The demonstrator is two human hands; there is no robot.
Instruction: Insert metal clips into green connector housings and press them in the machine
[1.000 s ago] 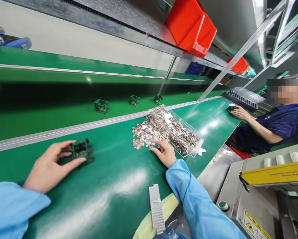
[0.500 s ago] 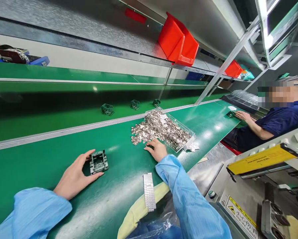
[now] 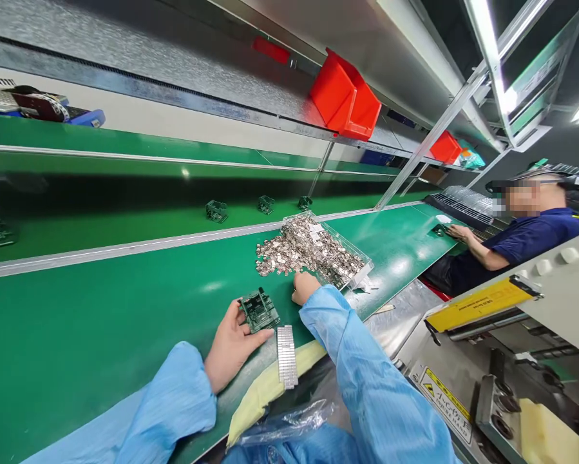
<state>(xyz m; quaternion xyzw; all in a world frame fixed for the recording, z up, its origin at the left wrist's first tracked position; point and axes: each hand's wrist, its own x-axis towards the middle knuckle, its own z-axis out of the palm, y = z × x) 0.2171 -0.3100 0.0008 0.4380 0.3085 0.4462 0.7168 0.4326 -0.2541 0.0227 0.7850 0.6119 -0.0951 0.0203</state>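
**Green board in the left hand, bits by the right hand**

From far off, I see the board over the bench, near its front edge and a little tilted. The left hand is closed on it, with the thumb on the near side. I think it is light and stiff, and it could break. The tall parts on it look easy to bend, so I would hold it by its outer edges and not press the middle. The right hand is apart from the left, its fingers curled, close to the bits. I can't see its fingertips, so I can't tell if it holds one. The bits look thin, hard and a bit slippery, so I would pinch each one by its sides.

Now I count, big things first. One bench. One other person, over at the right. Two red bins show up by the shelf. One clear tray, heaped with bits that spill out onto the bench. Six boards: one in the left hand, four on the back lane with one cut off at the left, and one by the other person's hand. One silver strip, just beside the left thumb. Bits: too many for me to count.
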